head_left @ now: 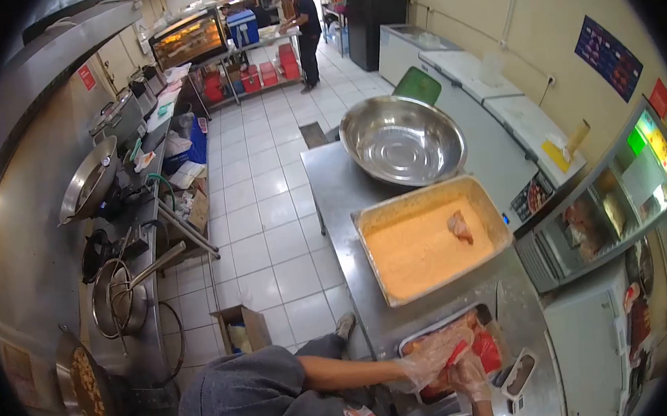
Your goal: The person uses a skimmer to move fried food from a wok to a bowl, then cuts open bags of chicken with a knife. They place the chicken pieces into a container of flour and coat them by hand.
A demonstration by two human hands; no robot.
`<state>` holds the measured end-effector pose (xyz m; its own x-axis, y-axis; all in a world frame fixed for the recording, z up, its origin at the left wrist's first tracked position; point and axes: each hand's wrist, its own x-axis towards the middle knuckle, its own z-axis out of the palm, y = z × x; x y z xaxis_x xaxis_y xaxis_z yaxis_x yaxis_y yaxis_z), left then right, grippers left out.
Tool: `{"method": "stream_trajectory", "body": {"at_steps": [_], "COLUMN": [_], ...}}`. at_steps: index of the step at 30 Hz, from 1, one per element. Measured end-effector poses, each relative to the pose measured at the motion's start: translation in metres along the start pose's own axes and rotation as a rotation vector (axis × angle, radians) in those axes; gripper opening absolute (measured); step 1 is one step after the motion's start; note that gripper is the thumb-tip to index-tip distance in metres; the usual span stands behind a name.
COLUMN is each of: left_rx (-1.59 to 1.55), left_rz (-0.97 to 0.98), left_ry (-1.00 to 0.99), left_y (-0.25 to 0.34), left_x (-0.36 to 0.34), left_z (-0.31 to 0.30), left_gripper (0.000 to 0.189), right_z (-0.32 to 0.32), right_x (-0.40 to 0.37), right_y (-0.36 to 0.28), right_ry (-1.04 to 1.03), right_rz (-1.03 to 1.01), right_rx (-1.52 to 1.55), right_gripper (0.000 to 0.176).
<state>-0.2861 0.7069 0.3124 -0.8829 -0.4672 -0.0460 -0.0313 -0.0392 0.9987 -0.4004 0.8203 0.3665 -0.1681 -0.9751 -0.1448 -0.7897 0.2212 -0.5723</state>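
Observation:
Both my hands wear clear, loose plastic gloves and work close together over a metal tray (406,345) at the near end of the steel table. My left hand (429,363) reaches in from the left, its fingers closed on a red plastic bag (486,349). From below, my right hand (470,376) comes up with its fingers closed on the bag too. What looks like raw meat (463,329) lies in the tray, partly hidden by the hands and bag. Beyond it stands a large pan (367,240) of orange powder, with one meat piece (459,228) on top.
A big steel bowl (404,141) sits at the table's far end. Woks and a strainer (115,297) line the left counter. A cardboard box (242,332) is on the floor. A person (305,28) stands far back. A glass-front fridge (612,204) stands right.

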Motion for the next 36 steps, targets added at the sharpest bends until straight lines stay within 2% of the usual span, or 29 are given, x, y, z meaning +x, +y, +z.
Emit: {"method": "stream_trajectory", "body": {"at_steps": [2, 3, 5, 6, 8, 11, 12, 14, 16, 22, 24, 25, 26, 28, 29, 30, 32, 34, 36], "left_rx": [0.164, 0.233, -0.002, -0.119, 0.336, 0.010, 0.026, 0.266, 0.515, 0.513, 0.595, 0.691, 0.609, 0.336, 0.273, 0.251, 0.435, 0.284, 0.445], "left_rz": [0.042, 0.005, -0.003, 0.002, 0.000, -0.019, -0.026, -0.105, -0.287, -0.027, -0.067, -0.171, -0.168, -0.143, -0.209, -0.282, -0.295, -0.112, 0.086], "left_ry": [0.016, 0.013, 0.120, 0.174, -0.030, -0.046, -0.026, 0.172, 0.413, 0.618, 0.648, 0.633, 0.531, 0.112, -0.024, -0.075, 0.377, 0.352, 0.321], "left_y": [-0.021, -0.005, -0.048, -0.026, 0.027, 0.006, -0.009, -0.060, -0.117, -0.113, -0.118, -0.121, -0.109, -0.029, 0.004, 0.025, -0.079, -0.119, -0.097], "left_x": [-0.014, -0.012, -0.006, -0.007, -0.009, -0.014, -0.013, -0.002, 0.018, -0.006, 0.009, 0.020, 0.011, -0.006, -0.011, -0.012, 0.018, 0.006, -0.007], "left_z": [0.014, 0.010, 0.034, 0.033, 0.009, 0.024, 0.031, 0.066, 0.112, 0.117, 0.125, 0.131, 0.119, 0.058, 0.042, 0.039, 0.102, 0.099, 0.088], "left_gripper": [0.044, 0.043, 0.039, 0.037, 0.033, 0.030, 0.030, 0.032, 0.033, 0.043, 0.048, 0.049, 0.047, 0.044, 0.042, 0.041, 0.051, 0.042, 0.043], "right_z": [0.010, 0.019, 0.020, 0.022, 0.024, 0.030, 0.035, 0.043, 0.050, 0.060, 0.065, 0.068, 0.070, 0.072, 0.073, 0.078, 0.082, 0.083, 0.081], "right_x": [0.009, 0.010, 0.007, 0.008, 0.012, 0.017, 0.016, 0.014, 0.011, 0.007, 0.007, 0.004, 0.001, -0.003, -0.006, -0.009, -0.022, -0.031, -0.034], "right_y": [0.000, 0.003, 0.007, 0.010, 0.018, 0.026, 0.028, 0.032, 0.033, 0.035, 0.035, 0.035, 0.036, 0.040, 0.043, 0.045, 0.055, 0.062, 0.067], "right_ry": [-0.057, -0.108, -0.049, -0.037, -0.026, -0.005, 0.005, 0.028, 0.049, 0.049, 0.041, 0.031, 0.019, -0.014, -0.026, -0.034, -0.077, -0.145, -0.188], "right_rz": [-0.092, 0.034, -0.037, -0.029, 0.030, 0.150, 0.197, 0.269, 0.326, 0.429, 0.454, 0.466, 0.482, 0.500, 0.502, 0.510, 0.503, 0.500, 0.489], "right_rx": [-0.107, -0.188, -0.252, -0.258, -0.273, -0.323, -0.339, -0.367, -0.387, -0.398, -0.398, -0.392, -0.390, -0.380, -0.377, -0.374, -0.363, -0.330, -0.303], "right_gripper": [0.047, 0.049, 0.048, 0.048, 0.048, 0.048, 0.048, 0.048, 0.048, 0.048, 0.048, 0.048, 0.048, 0.048, 0.048, 0.048, 0.049, 0.049, 0.049]}}
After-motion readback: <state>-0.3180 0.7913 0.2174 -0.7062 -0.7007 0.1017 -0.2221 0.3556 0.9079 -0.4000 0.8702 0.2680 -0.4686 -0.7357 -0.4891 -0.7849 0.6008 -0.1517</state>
